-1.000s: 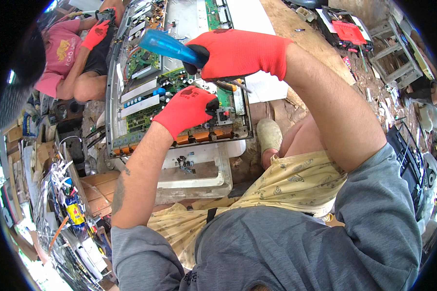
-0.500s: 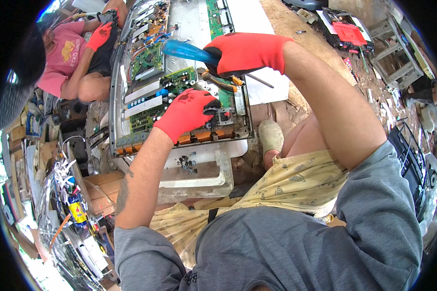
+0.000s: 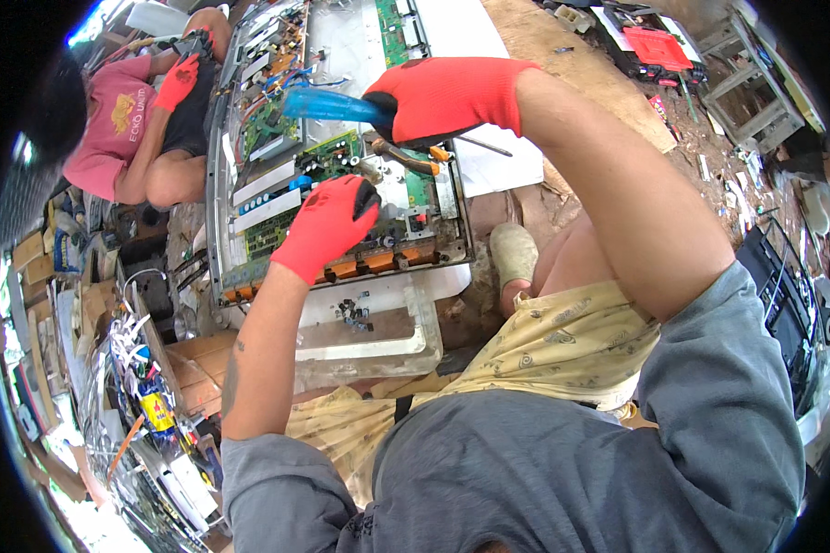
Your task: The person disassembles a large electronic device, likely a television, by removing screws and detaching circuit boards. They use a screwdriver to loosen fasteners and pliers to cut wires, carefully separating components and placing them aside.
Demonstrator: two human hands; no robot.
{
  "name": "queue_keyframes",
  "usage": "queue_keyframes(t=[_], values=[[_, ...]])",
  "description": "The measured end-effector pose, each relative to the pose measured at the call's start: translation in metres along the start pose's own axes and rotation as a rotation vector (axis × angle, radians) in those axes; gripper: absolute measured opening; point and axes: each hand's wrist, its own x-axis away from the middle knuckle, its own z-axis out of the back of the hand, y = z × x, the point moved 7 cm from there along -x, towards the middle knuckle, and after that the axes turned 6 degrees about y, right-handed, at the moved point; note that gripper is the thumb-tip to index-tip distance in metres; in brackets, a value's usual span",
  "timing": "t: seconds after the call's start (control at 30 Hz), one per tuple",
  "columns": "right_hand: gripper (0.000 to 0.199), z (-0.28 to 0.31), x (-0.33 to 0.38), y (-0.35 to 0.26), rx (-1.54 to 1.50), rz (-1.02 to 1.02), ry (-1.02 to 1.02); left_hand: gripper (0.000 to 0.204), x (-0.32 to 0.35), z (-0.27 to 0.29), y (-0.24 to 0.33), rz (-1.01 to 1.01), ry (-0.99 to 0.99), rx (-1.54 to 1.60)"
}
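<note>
Screwdriver (image 3: 335, 106) in right hand (image 3: 441, 100): long axis roughly crosswise, tip rightward.

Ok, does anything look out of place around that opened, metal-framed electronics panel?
Yes: an orange-handled tool, seemingly pliers, lies loose among the exposed green circuit boards, near the red-gloved right hand, odd amid delicate parts. Small dark fragments also lie scattered in the translucent plastic bin at the panel's near edge.
</note>
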Motion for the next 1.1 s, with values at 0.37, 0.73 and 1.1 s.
queue_keyframes(t=[0.37,0.73,1.1], values=[[0.048,0.002,0.002,0.014,0.08,0.005,0.059,0.019,0.177,-0.029,-0.043,0.007,0.175,0.037],[0.027,-0.014,-0.019,0.036,0.087,-0.028,0.178,0.023,0.209,-0.062,-0.083,0.254,0.146,-0.138],[0.034,-0.052,-0.041,0.075,0.301,-0.188,0.187,0.064,0.101,0.01,0.046,-0.149,0.529,0.14]])
